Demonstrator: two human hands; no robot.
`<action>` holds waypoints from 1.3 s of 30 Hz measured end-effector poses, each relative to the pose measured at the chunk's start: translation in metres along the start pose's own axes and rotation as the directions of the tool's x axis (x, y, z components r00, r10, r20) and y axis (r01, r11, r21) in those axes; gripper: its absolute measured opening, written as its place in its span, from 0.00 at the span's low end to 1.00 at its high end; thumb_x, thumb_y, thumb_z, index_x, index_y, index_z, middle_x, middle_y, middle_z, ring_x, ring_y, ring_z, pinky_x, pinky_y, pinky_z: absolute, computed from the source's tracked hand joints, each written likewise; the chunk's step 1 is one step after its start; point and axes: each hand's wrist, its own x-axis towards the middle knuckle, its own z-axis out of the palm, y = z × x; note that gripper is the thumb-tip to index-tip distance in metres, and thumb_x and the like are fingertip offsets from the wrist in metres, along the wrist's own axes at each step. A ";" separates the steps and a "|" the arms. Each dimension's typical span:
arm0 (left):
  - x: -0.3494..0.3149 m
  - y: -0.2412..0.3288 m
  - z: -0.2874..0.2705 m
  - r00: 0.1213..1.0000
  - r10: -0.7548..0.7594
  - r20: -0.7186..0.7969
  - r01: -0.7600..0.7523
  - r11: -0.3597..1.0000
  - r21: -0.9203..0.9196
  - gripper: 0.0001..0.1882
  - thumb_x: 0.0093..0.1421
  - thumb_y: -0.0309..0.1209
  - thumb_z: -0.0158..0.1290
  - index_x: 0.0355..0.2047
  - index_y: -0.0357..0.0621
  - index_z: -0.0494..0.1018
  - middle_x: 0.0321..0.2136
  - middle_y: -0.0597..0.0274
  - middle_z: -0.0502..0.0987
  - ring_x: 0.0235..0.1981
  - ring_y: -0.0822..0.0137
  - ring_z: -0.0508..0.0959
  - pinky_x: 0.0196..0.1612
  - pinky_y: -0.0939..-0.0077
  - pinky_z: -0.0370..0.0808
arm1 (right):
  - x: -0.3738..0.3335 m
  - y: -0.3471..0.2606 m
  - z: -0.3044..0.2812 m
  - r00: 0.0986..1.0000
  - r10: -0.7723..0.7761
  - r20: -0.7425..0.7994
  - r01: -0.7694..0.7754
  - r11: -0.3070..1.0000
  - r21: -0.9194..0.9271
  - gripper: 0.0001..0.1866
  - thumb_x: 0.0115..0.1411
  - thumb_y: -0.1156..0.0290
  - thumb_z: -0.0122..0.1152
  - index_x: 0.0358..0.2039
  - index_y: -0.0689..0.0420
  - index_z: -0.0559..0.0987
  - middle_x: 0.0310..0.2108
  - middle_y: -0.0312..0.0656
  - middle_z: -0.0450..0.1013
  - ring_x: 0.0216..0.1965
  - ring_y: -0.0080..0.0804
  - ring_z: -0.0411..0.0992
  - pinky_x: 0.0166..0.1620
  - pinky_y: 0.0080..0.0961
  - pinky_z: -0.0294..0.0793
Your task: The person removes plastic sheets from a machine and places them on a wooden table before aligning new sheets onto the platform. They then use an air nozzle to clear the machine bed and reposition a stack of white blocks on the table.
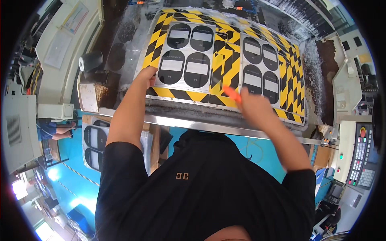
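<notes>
While the right hand wraps around an orange-handled tool near the front edge of the striped bed, the left hand touches the left panel near the bed's front-left corner. Whether its fingers pinch that panel, I cannot tell.

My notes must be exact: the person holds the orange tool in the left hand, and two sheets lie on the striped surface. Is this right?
Not quite: the head view shows the orange tool in the right hand, not the left hand. Two sheets do lie on the striped surface.
</notes>
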 end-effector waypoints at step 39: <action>-0.358 0.135 0.125 0.683 0.699 0.215 -0.504 0.663 -0.554 0.22 0.65 0.30 0.49 0.58 0.34 0.67 0.53 0.57 0.74 0.55 0.66 0.73 0.62 0.73 0.64 | -0.089 0.286 0.063 0.980 0.184 -0.073 -0.152 0.937 0.315 0.22 0.61 0.52 0.56 0.35 0.62 0.78 0.37 0.56 0.77 0.41 0.55 0.76 0.43 0.46 0.75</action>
